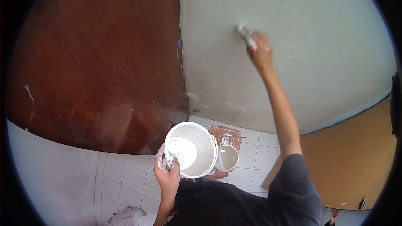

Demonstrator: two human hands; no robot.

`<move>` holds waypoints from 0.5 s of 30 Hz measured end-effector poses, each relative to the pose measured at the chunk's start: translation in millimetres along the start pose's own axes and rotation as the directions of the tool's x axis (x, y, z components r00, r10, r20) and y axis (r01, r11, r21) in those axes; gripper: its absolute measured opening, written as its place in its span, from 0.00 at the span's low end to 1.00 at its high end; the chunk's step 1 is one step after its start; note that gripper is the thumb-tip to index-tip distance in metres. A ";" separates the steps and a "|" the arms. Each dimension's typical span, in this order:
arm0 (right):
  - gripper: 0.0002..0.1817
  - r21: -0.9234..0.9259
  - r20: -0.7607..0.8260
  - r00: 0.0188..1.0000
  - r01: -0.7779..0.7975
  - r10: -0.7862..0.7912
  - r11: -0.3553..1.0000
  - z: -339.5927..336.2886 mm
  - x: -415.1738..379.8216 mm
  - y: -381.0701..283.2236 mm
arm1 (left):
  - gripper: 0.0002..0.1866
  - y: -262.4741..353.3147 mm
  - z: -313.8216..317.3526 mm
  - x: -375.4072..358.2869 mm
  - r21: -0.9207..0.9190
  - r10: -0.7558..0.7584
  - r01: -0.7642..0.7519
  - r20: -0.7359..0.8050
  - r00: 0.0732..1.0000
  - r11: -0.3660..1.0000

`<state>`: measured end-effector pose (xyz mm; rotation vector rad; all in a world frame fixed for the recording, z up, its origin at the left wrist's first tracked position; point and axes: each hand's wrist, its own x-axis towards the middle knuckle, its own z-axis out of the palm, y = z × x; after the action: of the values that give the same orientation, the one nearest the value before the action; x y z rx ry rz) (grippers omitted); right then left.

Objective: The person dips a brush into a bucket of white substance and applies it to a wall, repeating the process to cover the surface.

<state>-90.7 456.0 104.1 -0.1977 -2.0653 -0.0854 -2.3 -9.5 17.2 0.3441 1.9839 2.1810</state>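
My right hand (pixel 262 52) is closed around a paintbrush (pixel 248 37) with a pale handle and a red end. The brush is raised against the pale grey wall (pixel 222 71) and is slightly blurred. Down at waist height, my left hand (pixel 167 175) grips the rim of a white bucket (pixel 202 148), thumb over the edge and fingers outside. White paint (pixel 184 152) lies inside the bucket, which is tilted towards me. Paint smears mark the left fingers.
Behind the held bucket, a smaller white pail (pixel 230 159) stands on a paint-spattered reddish stool (pixel 225 132). A dark brown wooden panel (pixel 104 58) borders the wall at left. Lighter wood (pixel 347 155) spans the right. White floor tiles (pixel 140 175) lie below.
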 end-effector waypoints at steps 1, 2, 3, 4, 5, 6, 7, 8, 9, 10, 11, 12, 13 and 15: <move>0.29 -0.052 -0.132 0.991 0.032 -0.039 0.998 -15.3 23.7 0.8 | 0.30 0.5 0.2 -0.7 -0.004 -0.005 0.005 -0.008 1.000 1.000; 0.31 -0.099 -0.176 0.984 0.016 -0.033 0.995 -38.5 48.5 -6.1 | 0.30 1.6 1.0 -0.8 -0.007 -0.009 0.009 -0.015 1.000 1.000; 0.33 -0.145 -0.219 0.975 0.000 -0.032 0.989 -50.9 62.2 -11.3 | 0.30 -1.0 1.1 -0.2 -0.013 -0.014 0.014 -0.024 1.000 1.000; 0.34 -0.174 -0.223 0.975 -0.025 -0.015 0.984 -51.3 61.8 -10.4 | 0.30 -1.3 1.5 -0.4 -0.006 -0.022 0.022 -0.028 0.999 1.000; 0.36 -0.203 -0.226 0.974 -0.051 0.004 0.978 -51.6 59.2 -9.1 | 0.30 -1.8 1.5 -0.8 0.001 -0.032 0.032 -0.032 0.999 0.999; 0.37 -0.230 -0.230 0.973 -0.076 0.022 0.970 -50.7 56.5 -8.9 | 0.30 -1.4 2.1 -0.6 0.008 -0.042 0.042 -0.036 0.998 0.999; 0.39 -0.281 -0.207 0.978 -0.069 0.009 0.957 -41.6 35.3 -13.2 | 0.30 -0.6 2.2 -0.7 0.001 -0.065 0.065 -0.039 0.997 0.998; 0.38 -0.362 -0.179 0.982 -0.017 -0.052 0.932 -17.5 7.4 -5.0 | 0.30 0.3 2.6 -0.2 -0.008 -0.086 0.085 -0.042 0.995 0.996; 0.35 -0.335 -0.096 0.995 -0.013 -0.021 0.942 2.6 -25.7 -6.3 | 0.31 0.7 2.7 0.7 -0.016 -0.106 0.105 -0.045 0.993 0.994; 0.33 -0.330 0.047 0.998 -0.016 0.034 0.944 28.3 -67.9 -5.3 | 0.31 -2.8 0.8 1.0 -0.008 -0.117 0.116 -0.044 0.992 0.993; 0.30 -0.251 0.055 0.998 0.039 -0.026 0.967 47.8 -100.1 -8.9 | 0.31 -3.4 -0.6 0.6 0.002 -0.128 0.128 -0.041 0.991 0.992; 0.28 -0.262 0.156 0.988 0.034 0.007 0.964 64.8 -132.3 -12.8 | 0.31 -3.9 -0.8 0.8 0.010 -0.137 0.137 -0.037 0.990 0.991; 0.27 -0.200 0.303 0.949 -0.024 0.086 0.979 73.2 -152.5 -20.2 | 0.31 -3.6 -0.7 1.3 0.018 -0.144 0.145 -0.036 0.989 0.989; 0.27 -0.142 0.378 0.919 -0.058 0.109 0.988 78.4 -162.7 -22.2 | 0.31 -1.8 -2.0 1.8 0.039 -0.159 0.160 -0.030 0.987 0.986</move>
<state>-85.7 428.4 -75.7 -0.4095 -2.4427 -0.1353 -4.6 -10.7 15.3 0.1556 1.9982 2.0596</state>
